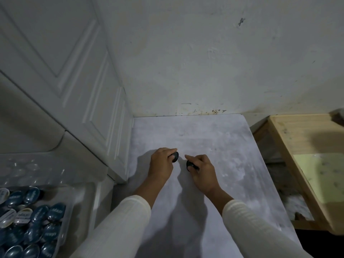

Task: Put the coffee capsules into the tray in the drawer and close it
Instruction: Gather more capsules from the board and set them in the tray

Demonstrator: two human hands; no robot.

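Observation:
My left hand (162, 161) grips a small dark round capsule (175, 156) just above the pale grey countertop (232, 164). My right hand (200, 169) holds a second dark capsule (189, 165) close beside it, with the index finger stretched out. The two capsules are a short gap apart. At the lower left, a clear plastic tray (74, 207) in the open drawer holds several blue and white foil-topped capsules (40, 213). Both of my arms are in cream sleeves.
A white panelled cabinet door (78, 75) stands at the left, next to the countertop's left edge. A stained white wall rises behind. To the right, lower than the counter, sits a wooden frame (297, 164) with a yellow-green surface.

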